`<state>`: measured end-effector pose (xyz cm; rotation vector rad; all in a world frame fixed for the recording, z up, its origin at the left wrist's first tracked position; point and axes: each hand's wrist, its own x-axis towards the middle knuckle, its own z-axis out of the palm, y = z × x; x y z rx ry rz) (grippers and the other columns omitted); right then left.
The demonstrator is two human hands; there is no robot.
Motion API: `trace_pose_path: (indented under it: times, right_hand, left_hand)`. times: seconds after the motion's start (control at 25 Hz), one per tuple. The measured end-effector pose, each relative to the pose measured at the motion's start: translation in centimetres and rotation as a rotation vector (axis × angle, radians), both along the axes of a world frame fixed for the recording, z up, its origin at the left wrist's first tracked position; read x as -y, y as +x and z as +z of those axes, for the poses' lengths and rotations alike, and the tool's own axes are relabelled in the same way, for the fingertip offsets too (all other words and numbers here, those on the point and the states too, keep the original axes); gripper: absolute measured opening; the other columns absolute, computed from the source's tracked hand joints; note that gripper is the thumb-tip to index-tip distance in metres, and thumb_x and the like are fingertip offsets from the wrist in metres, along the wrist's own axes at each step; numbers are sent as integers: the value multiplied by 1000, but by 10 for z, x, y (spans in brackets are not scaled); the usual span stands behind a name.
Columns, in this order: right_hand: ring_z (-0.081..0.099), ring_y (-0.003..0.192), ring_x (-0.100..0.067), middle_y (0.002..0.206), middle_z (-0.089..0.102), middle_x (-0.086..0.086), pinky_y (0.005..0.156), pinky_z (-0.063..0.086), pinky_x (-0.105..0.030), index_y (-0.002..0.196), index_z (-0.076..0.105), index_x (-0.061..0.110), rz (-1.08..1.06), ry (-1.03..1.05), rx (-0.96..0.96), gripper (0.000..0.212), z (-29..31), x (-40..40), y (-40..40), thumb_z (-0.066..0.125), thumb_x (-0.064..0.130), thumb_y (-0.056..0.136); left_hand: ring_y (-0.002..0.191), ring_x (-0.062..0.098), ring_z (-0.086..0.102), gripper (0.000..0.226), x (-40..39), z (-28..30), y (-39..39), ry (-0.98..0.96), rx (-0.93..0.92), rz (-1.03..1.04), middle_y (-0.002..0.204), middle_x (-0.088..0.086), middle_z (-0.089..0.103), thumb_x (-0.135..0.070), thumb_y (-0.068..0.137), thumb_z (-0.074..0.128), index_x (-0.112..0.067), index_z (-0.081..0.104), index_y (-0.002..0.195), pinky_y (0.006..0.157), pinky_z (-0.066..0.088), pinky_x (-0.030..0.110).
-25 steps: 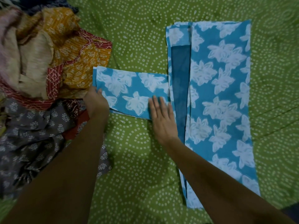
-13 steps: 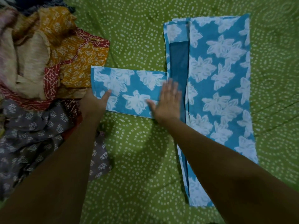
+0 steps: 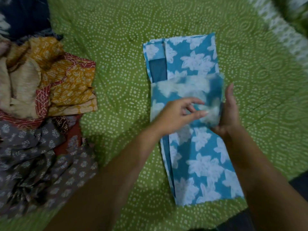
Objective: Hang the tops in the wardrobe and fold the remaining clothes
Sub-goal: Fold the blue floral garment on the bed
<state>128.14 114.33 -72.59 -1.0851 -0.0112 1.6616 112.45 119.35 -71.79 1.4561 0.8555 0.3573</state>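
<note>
The thin, limp blue floral garment (image 3: 198, 124) lies on the green bedspread (image 3: 116, 47), its sleeve blurred beneath the loosely curled left hand (image 3: 180, 114), apparently released, while the right hand (image 3: 229, 110) rests straight-fingered against its edge, best gripped at folded edges.

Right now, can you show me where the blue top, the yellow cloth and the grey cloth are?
blue top (image 3: 200, 164): head view, lower flat panel.
yellow cloth (image 3: 73, 84): head view, printed middle.
grey cloth (image 3: 33, 155): head view, crumpled middle.

Dim, flat light w/ soft shadows; motion blur mid-frame, wide-angle bending & smear at edges.
</note>
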Motion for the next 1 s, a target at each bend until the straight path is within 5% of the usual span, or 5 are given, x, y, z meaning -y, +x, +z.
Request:
trace_pose_path:
  times: [0.16, 0.36, 0.56, 0.76, 1.0]
  right_hand:
    - [68, 74, -21, 80, 73, -3, 62, 58, -34, 105, 64, 1, 67, -245, 528, 18, -46, 29, 48, 59, 2, 89]
    - [64, 64, -15, 78, 67, -5, 61, 57, -30, 91, 65, 8, 120, -319, 732, 7, -98, 24, 68, 68, 8, 85]
    - [56, 76, -17, 85, 60, -7, 72, 50, -36, 84, 55, 14, 217, -447, 1211, 23, -131, 37, 93, 76, 19, 79]
    - [40, 127, -30, 142, 43, -13, 101, 39, -51, 139, 35, 15, 1082, 580, 1934, 57, -122, 118, 139, 42, 28, 83]
    - [9, 147, -21, 157, 22, -2, 119, 6, -40, 152, 19, 18, 1676, 1256, 1839, 68, -155, 156, 174, 33, 13, 86]
  left_hand:
    - [108, 19, 57, 34, 19, -63, 17, 465, -428, 113, 120, 4, 62, -34, 99, 45, -15, 58, 123, 94, 47, 41]
    - [148, 22, -6, 77, 20, -130, 5, 668, -975, -237, 161, 0, -7, -59, 96, 23, -14, -3, 152, 120, 1, 42]
    - [148, 25, 0, 81, 23, -149, -6, 787, -1005, -262, 160, 1, -1, -67, 91, 9, -16, 3, 153, 119, 7, 46]
    - [147, 28, 10, 77, 61, -141, -60, 1073, -555, -749, 159, 4, 15, -53, 88, 42, -18, 19, 152, 117, 12, 52]
    - [146, 22, 14, 62, 112, -162, -66, 1069, -503, -876, 158, 2, 20, -27, 92, 42, -20, 24, 151, 115, 17, 43]
